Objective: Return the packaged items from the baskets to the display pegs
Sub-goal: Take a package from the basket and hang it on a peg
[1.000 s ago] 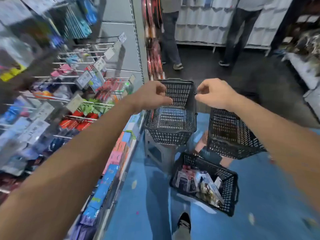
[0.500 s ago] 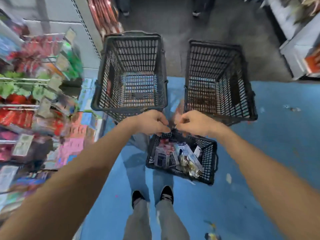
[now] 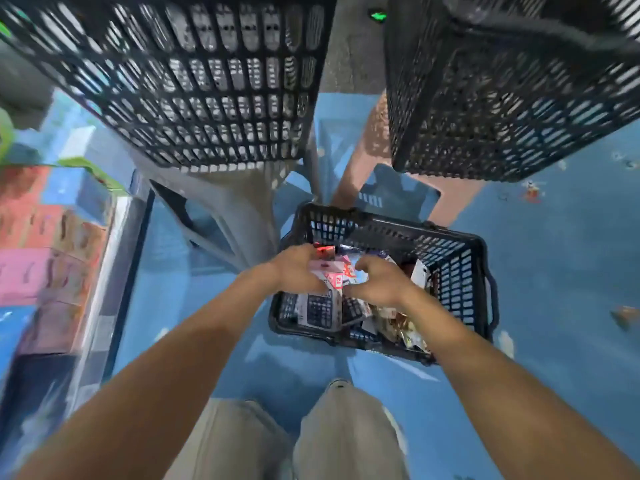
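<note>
A black plastic basket (image 3: pixel 460 271) sits on the blue floor and holds several packaged items (image 3: pixel 320 308). Both my hands are down inside it. My left hand (image 3: pixel 299 270) lies on a pink and white packet (image 3: pixel 334 275), fingers curled over its left edge. My right hand (image 3: pixel 379 282) curls around the same packet's right side, thumb and fingers apart. Whether the packet is lifted off the pile is unclear. The display pegs are out of view.
Two empty black baskets (image 3: pixel 194 98) (image 3: pixel 502 109) rest on plastic stools (image 3: pixel 228 202) just above the floor basket. A low shelf of pink and red boxes (image 3: pixel 45 258) runs along the left. My legs (image 3: pixel 287 441) stand below the basket.
I have bent down: my hands dropped from above the floor basket's rim into it and closed around a packet. The view swung from the peg display down to the floor.
</note>
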